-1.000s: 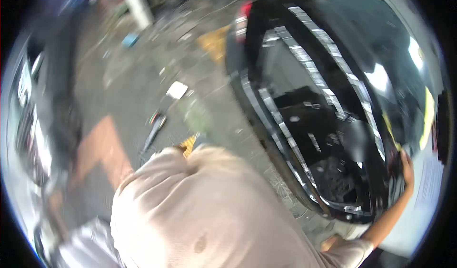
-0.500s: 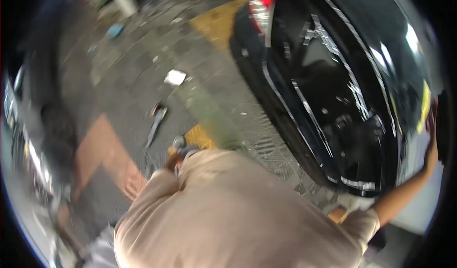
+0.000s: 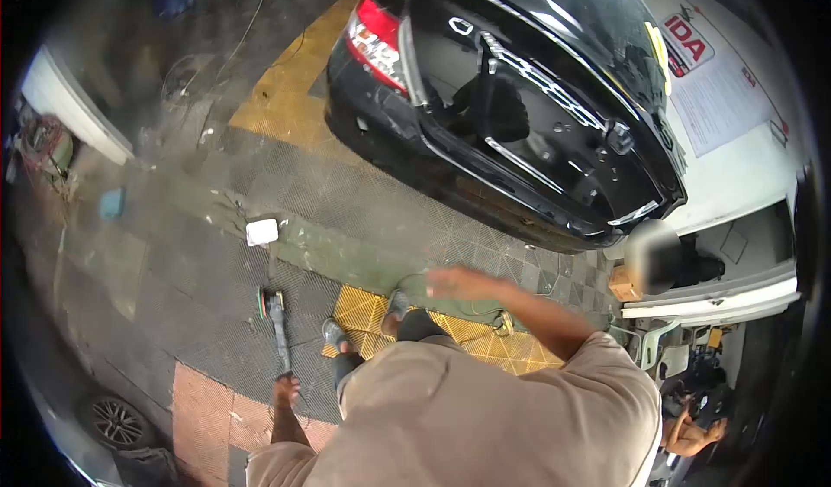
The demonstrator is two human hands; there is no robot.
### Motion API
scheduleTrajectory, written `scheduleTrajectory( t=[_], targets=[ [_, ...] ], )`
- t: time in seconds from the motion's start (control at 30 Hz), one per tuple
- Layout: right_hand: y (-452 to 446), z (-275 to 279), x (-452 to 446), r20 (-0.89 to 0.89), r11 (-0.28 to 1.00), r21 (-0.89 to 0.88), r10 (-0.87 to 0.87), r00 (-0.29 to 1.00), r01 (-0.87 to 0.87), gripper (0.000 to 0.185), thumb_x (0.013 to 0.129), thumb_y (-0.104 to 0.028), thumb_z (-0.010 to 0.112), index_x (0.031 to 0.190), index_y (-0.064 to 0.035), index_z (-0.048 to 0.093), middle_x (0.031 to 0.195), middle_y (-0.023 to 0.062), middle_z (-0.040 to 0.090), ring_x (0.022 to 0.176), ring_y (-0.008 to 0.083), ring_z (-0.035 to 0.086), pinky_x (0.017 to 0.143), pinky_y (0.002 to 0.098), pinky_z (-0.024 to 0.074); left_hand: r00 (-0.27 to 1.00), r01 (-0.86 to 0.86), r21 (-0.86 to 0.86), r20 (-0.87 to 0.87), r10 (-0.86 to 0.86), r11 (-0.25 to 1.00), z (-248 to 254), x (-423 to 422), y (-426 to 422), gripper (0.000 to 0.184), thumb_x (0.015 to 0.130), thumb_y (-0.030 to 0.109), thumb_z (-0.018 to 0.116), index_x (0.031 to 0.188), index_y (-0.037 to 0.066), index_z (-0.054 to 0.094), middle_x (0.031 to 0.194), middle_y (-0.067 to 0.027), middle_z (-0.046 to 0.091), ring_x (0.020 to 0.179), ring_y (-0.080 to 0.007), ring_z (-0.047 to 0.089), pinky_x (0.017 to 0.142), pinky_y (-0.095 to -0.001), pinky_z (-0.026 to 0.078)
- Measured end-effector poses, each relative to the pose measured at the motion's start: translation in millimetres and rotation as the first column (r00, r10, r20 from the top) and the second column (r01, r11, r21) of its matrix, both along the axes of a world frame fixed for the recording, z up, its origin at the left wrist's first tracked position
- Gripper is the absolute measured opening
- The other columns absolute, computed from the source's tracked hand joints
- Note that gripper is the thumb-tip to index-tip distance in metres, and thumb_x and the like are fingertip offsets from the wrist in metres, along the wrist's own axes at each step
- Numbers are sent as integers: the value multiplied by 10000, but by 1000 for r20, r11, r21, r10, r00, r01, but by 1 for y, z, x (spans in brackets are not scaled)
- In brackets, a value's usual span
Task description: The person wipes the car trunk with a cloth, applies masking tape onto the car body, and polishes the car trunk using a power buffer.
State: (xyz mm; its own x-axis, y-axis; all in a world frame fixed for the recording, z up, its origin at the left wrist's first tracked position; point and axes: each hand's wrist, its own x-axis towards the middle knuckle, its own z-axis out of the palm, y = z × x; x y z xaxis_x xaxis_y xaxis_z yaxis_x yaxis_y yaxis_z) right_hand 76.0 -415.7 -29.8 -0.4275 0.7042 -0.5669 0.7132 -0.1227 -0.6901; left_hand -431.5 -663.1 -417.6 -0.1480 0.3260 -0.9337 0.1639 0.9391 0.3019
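Note:
A grey polisher with a red-and-green rimmed pad lies on the dark floor tiles, ahead and to the left. My left hand hangs by the rear end of its handle, fingers loosely apart; whether it touches the tool I cannot tell. Nothing shows in its grip. My right hand reaches across in front of my body, slightly blurred, its fingers stretched out and holding nothing visible. Beyond it stands a black car, its glossy rear turned towards me and a red-and-clear tail light at its left corner.
A white box-like item and a blue item lie on the floor. Cables run over the tiles. Another car's wheel is at lower left. People are at the right, near chairs. A white wall with a poster stands behind the car.
My view has swung round, shifting the car up and left. My right hand has come off the car's side to the front of my body. My left hand now hangs near the polisher.

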Motion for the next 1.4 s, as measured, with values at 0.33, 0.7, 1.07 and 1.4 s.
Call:
scheduleTrajectory(
  t=[0.33,0.7,1.07,1.4],
  targets=[
    [-162,-278,-55,157,793,-572,355,922,-208,1065,817,-643,648,1506,42,211,1491,309,340,1394,396,355,1152,403,288,970,83,165,-241,-41,983,-50,11,79,728,756,488,732,1261,-20,601,1270,-251,604,1207,-356,575,1018,-399,451],
    [-71,-409,-53,514,990,-90,143,845,-113,744,814,-323,741,1421,-9,446,1010,210,629,938,312,627,822,400,498,868,495,0,-54,-494,869,-49,133,12,875,800,578,673,1458,111,336,1421,-291,441,1190,-426,561,940,-534,495],
    [234,-560,-314,431,824,195,415,802,-531,952,704,-250,808,1519,-185,321,1187,222,503,1133,381,506,980,443,440,995,93,-281,59,-80,955,29,125,16,1178,664,550,806,1560,254,101,1558,-322,106,1291,-505,438,1040,-538,435],
    [361,-776,-497,657,586,-151,661,362,-796,851,778,-246,708,1519,-289,292,1394,202,428,1275,405,461,1039,502,424,951,-304,-537,-122,284,787,37,160,88,1220,576,424,842,1545,232,127,1522,-327,151,1304,-498,404,1050,-530,416]
  ],
)
